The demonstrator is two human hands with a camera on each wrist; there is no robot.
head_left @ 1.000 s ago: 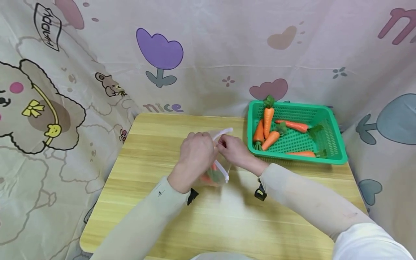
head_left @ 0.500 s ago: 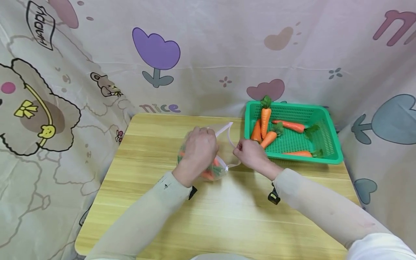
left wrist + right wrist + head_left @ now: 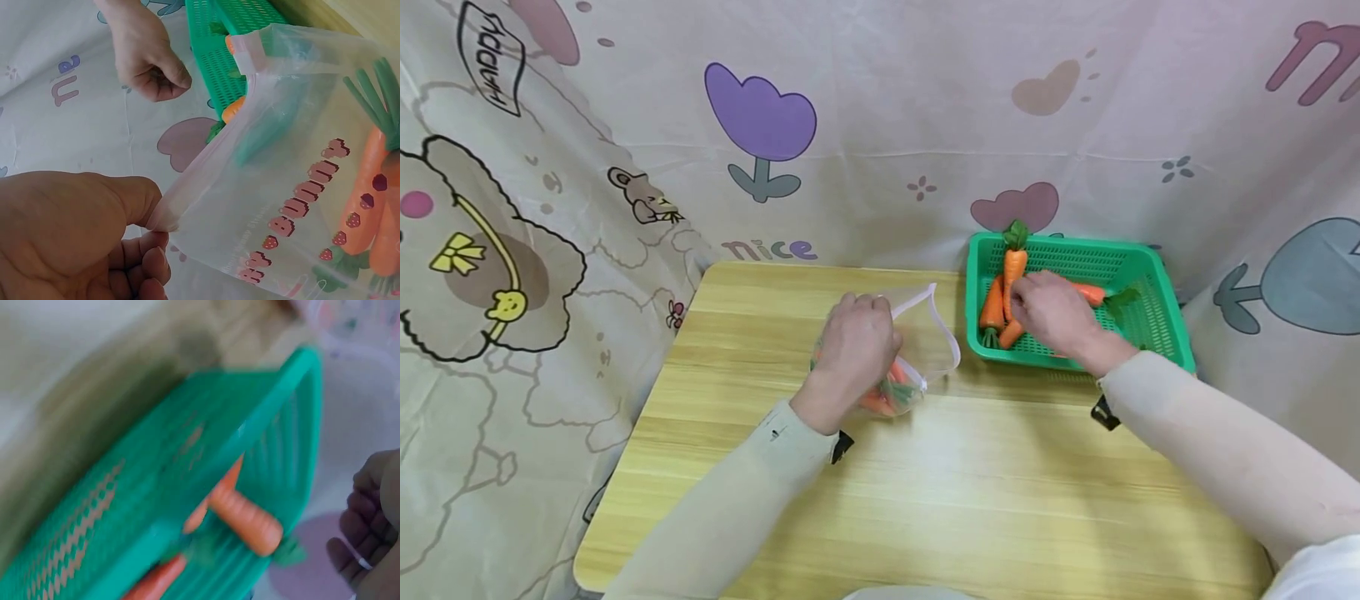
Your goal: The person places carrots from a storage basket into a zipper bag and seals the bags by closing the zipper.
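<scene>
At the desk (image 3: 925, 500), the right grip (image 3: 1054, 312) hung loosely curled, apparently empty, over carrots (image 3: 992, 307) in the green basket (image 3: 1150, 292); the left grip (image 3: 859, 340) pinched the adjacent bag (image 3: 287, 181) by its mouth, where steady tension was advisable.

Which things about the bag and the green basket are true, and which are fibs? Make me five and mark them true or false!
1. The left hand is pinching the see-through bag. True.

2. The bag is zipped up all the way. False: its mouth is open.

3. There are carrots in the bag. True.

4. The right hand is touching the bag. False: the right hand is away from the bag, at the green basket.

5. All the carrots are out of the basket. False: some carrots in the basket can be seen.
</scene>
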